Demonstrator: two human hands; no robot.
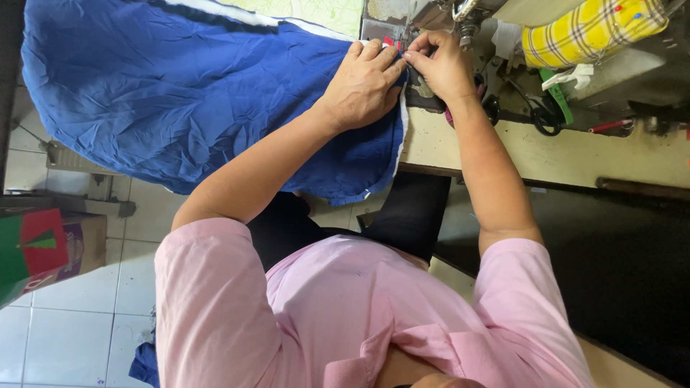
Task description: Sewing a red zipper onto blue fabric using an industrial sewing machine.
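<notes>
Far out to the left of both hands sits a cardboard box (75,241) on pale floor tiles (65,330), with a glossy red-and-green carton (29,251) in front of it, cut off by the frame edge. Moving in, there's the blue fabric (180,100), a broad, crumpled, matte sheet, creased all over, with a thin white band running along its upper edge. It spills down from under the left hand and hangs off the near edge of the table.

Now the left hand (363,82): palm down, fingers flat and together, pressing the cloth where its edge reaches the machine. Just beside it, touching at the fingertips, the right hand (438,65) has its thumb and fingers pinched shut on the fabric's edge, right beneath the sewing machine (460,14). The needle area itself is hidden behind those fingertips, and only the machine's worn metal lower part shows; the rest is cut off at the top.

Below the right forearm runs the cream-coloured sewing table (575,151), smooth, with a dark edge strip. Right of the right hand, a yellow plaid pincushion (589,29), soft and rounded, with coloured pin heads stuck in it. Under it lies a green-handled tool (557,104), partly hidden and hard to make out. In the foreground, the person's pink shirt (345,316) fills the lower frame.
</notes>
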